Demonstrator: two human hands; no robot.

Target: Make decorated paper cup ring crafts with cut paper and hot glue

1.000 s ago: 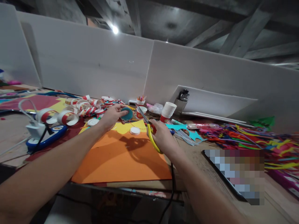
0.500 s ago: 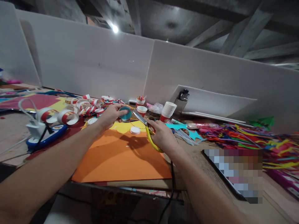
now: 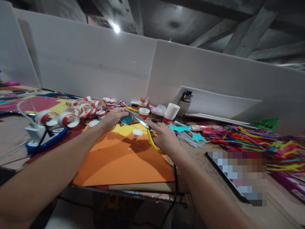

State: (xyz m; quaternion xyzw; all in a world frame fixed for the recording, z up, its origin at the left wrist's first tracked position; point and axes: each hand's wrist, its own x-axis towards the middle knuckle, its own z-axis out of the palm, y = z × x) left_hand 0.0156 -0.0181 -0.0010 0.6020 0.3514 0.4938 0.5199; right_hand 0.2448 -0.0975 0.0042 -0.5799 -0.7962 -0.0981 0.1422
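Note:
My left hand (image 3: pixel 116 117) is closed, pinching a small round teal piece (image 3: pixel 126 118) with a rim, tilted above the yellow paper. Whether it is a cut-down cup base I cannot tell. My right hand (image 3: pixel 164 135) grips scissors (image 3: pixel 153 143) by their yellow handles. The metal blades point left, their tips at the teal piece's upper right edge; whether they touch it is unclear. Below both hands lie an orange sheet (image 3: pixel 124 165), a piece of yellow paper (image 3: pixel 121 128) and a white round lid-like disc (image 3: pixel 137 132).
Behind the hands stand a red-and-white paper cup (image 3: pixel 144 113), a stack of cups (image 3: pixel 171 114) and a grey bottle (image 3: pixel 185 103). Curled cup strips (image 3: pixel 69 119) and a blue power strip (image 3: pixel 47 140) lie left. Pipe cleaners (image 3: pixel 250 140) and a phone-like device (image 3: pixel 238 178) lie right.
The teal piece has turned slightly in my left hand, and my left fingers now reach over its top edge. The scissors have shifted a little left, with their blades closer together.

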